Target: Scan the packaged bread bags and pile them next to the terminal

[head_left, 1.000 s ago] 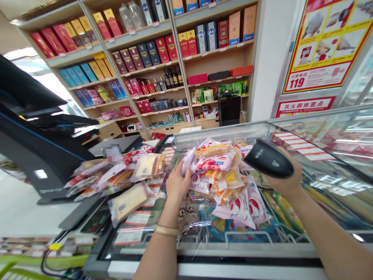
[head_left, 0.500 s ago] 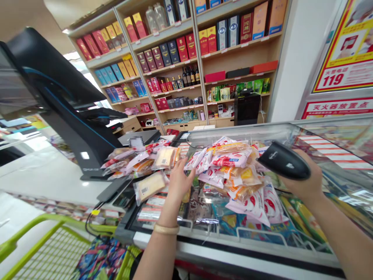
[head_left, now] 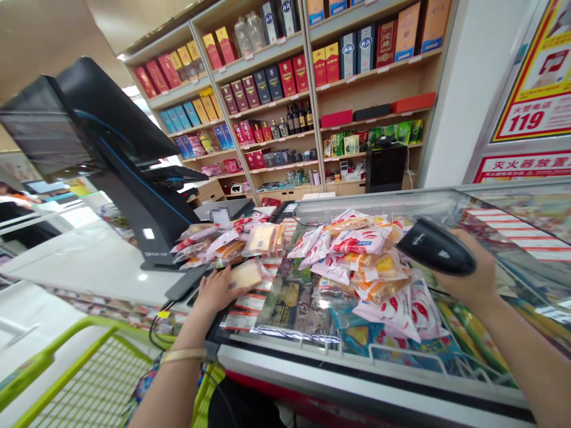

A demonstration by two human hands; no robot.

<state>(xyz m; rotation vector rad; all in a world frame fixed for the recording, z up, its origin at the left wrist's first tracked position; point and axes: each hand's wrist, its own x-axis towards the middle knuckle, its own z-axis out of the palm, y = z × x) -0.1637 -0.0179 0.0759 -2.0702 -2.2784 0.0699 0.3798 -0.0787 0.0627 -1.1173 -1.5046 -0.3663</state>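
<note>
My left hand [head_left: 216, 290] is at the left end of the glass-topped freezer [head_left: 307, 355], its fingers closed on the near-left edge of a flat wrapped bread pack [head_left: 247, 274]. My right hand [head_left: 473, 267] grips a black handheld scanner [head_left: 435, 246], which points left above the freezer's right part. Between my hands lies a heap of wrapped breads [head_left: 361, 244] in pink-and-white and orange packaging. A second pile of wrapped packs [head_left: 227, 241] sits beyond my left hand, beside the base of the checkout screen, with a pale sandwich pack [head_left: 262, 239] on its right side.
A black checkout screen [head_left: 120, 142] stands on the white counter [head_left: 111, 261] at left. A green shopping cart [head_left: 84, 368] is at the lower left. Shelves of boxed goods and bottles [head_left: 267, 113] line the back. A person's partial figure shows at the far left.
My left hand has moved left from beside the heap onto the flat bread pack. My right hand still holds the scanner in nearly the same place. The view has shifted slightly left.
</note>
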